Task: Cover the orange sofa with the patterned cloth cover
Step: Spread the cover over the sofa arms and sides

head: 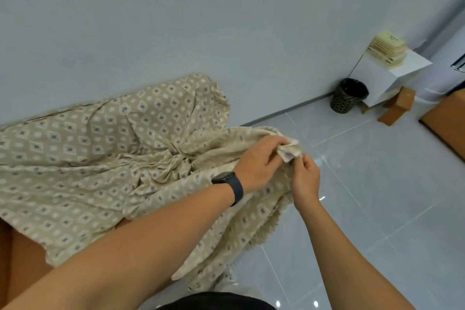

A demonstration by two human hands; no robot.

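The patterned cloth cover (83, 156), beige with small diamond motifs, lies rumpled over most of the orange sofa (22, 257), which shows only at the lower left. The cover's right end hangs bunched off the sofa toward the floor. My left hand (259, 161), with a dark watch on its wrist, pinches a corner of the cover at the sofa's right end. My right hand (305, 178) sits just beside it and grips the same corner from below. Both hands hold the fabric up above the floor.
A pale wall runs behind the sofa. Grey glossy floor tiles (377, 184) spread to the right. A dark bin (348, 95) stands at the wall corner, next to a white stand (392, 75) carrying stacked books. Cardboard boxes (397, 108) and another orange piece (448, 118) sit at far right.
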